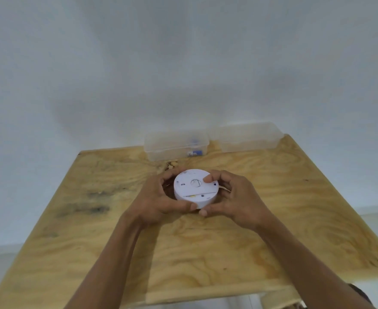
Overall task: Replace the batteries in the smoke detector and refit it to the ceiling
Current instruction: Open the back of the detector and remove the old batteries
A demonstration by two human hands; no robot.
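Observation:
A round white smoke detector is held just above the middle of the plywood table, its flat back face turned up toward me. My left hand grips its left side, thumb against the front rim. My right hand grips the right side, with one fingertip pressing on the back face near the centre. A clear plastic box at the table's far edge holds a blue and white battery.
A second clear plastic box stands to the right of the first, against the white wall. Dark stains mark the table's left part. The table's near edge lies below my forearms.

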